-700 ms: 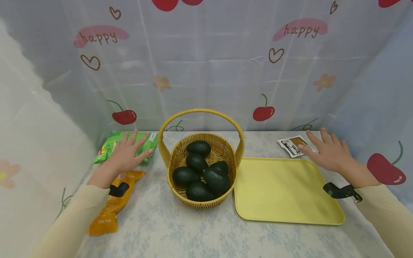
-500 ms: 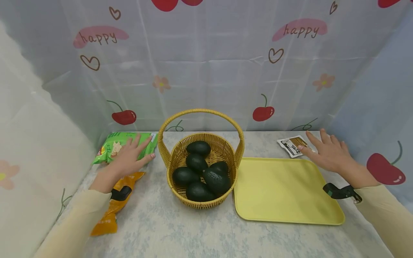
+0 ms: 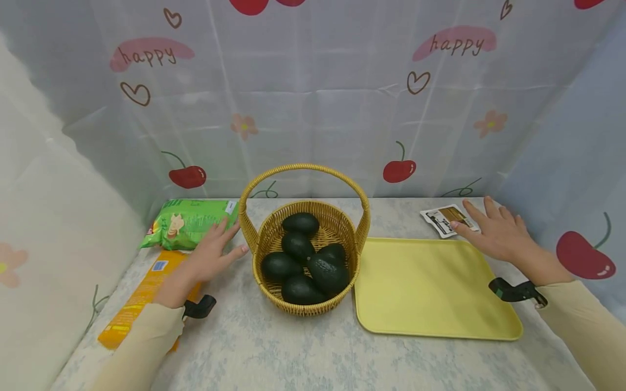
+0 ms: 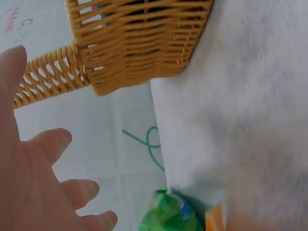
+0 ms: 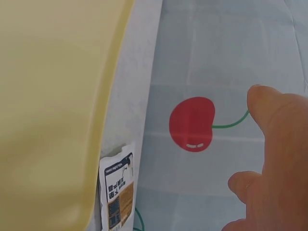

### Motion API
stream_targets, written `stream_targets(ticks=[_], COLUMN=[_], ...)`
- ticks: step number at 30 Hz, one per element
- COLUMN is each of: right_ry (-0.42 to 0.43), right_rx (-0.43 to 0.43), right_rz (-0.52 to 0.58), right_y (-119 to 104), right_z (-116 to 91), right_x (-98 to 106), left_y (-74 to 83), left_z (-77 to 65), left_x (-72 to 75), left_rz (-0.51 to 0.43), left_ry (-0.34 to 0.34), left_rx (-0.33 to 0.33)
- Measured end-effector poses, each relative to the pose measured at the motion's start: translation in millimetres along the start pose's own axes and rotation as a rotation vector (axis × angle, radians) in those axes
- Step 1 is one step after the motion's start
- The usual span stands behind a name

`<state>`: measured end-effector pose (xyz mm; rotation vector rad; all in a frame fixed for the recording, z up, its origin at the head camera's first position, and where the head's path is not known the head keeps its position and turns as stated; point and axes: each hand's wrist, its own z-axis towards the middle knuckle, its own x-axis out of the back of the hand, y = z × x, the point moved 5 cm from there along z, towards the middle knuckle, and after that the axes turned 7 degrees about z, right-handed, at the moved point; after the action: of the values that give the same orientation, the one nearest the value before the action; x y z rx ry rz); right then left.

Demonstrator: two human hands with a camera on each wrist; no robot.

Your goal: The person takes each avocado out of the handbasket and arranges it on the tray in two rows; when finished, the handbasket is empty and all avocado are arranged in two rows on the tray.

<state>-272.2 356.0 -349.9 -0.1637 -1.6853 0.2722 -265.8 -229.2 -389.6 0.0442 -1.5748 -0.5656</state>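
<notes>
My left hand [image 3: 212, 255] hovers with fingers spread just left of a yellow wicker basket [image 3: 307, 309] with a tall arched handle. Several dark green avocados [image 3: 329, 272] lie inside it. In the left wrist view, the thumb overlaps the basket's handle [image 4: 53, 72], and nothing is held. Under the left forearm is an orange package [image 3: 142, 301], partly covered by the sleeve. On the right, my right hand [image 3: 496, 231] is held empty, fingers spread, beyond the far right corner of a yellow tray [image 3: 430, 288]. Its thumb overlaps a small white and brown packet [image 3: 447, 220] in the head view.
A green snack bag [image 3: 188, 220] lies at the back left, against the printed curtain [image 3: 313, 108]. The tray sits right beside the basket's right side. Curtains also rise along the left and right of the cloth-covered table [image 3: 274, 353].
My left hand has moved right and nearer to me, toward the basket, uncovering more of the green bag and the orange package. The right hand has stayed nearly still.
</notes>
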Motion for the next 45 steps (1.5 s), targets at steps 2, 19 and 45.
stream_targets(ticks=[2, 19, 45], right_ry=[0.002, -0.01, 0.015], right_rx=[0.001, 0.009, 0.058], right_rz=[-0.001, -0.017, 0.0], right_y=[0, -1, -22], right_z=[0, -2, -11], right_x=[-1, -7, -16], left_y=[2.0, 24.1, 20.2], left_z=[1.4, 9.1, 14.0], left_x=[-5.3, -42.1, -76.2], left_rz=[-0.031, -0.263, -0.815], left_ry=[-0.005, 0.162, 0.169], left_rx=[0.009, -0.035, 0.111])
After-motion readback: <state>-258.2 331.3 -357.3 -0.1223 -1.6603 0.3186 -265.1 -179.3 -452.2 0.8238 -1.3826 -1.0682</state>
